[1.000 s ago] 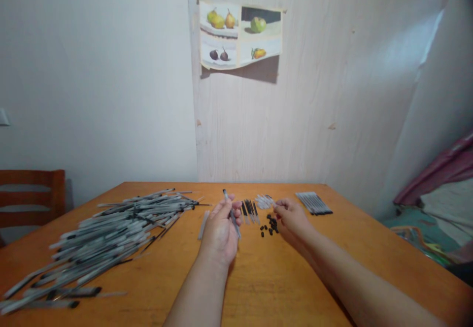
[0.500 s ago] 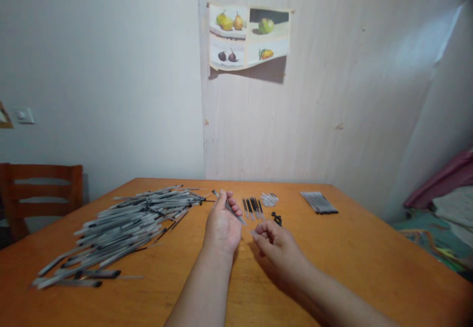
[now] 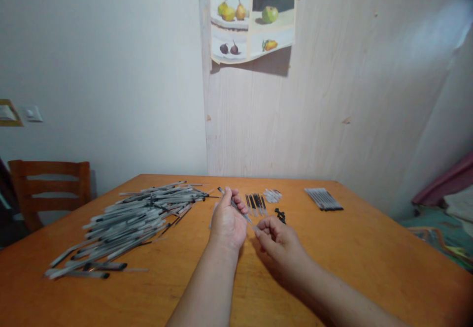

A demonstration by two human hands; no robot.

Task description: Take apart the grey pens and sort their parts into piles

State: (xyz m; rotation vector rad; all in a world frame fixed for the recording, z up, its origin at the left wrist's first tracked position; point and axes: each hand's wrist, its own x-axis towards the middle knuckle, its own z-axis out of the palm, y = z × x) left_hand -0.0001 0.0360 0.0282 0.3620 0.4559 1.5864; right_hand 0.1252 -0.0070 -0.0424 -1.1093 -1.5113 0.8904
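Note:
My left hand (image 3: pixel 229 222), palm turned up, is closed around a slim grey pen (image 3: pixel 246 216). The pen slants across the fingers, its dark end up at the left and its thin tip toward my right hand. My right hand (image 3: pixel 280 239) pinches a small translucent piece (image 3: pixel 255 228), perhaps a pen cap, right at that tip. Whether the two touch is too small to tell. Just beyond the hands lie several black-and-clear slim parts (image 3: pixel 256 205), a cluster of small clear pieces (image 3: pixel 272 196) and a little heap of black bits (image 3: pixel 280 215).
A big loose pile of grey-white pens (image 3: pixel 136 221) covers the left of the wooden table (image 3: pixel 369 268). At the back right, pens lie side by side in a neat row (image 3: pixel 323 199). A wooden chair (image 3: pixel 51 186) stands at the left, against the wall.
The translucent piece in my right hand has come closer to the pen's tip. The whole view has shifted slightly, with the table's things now a little further right.

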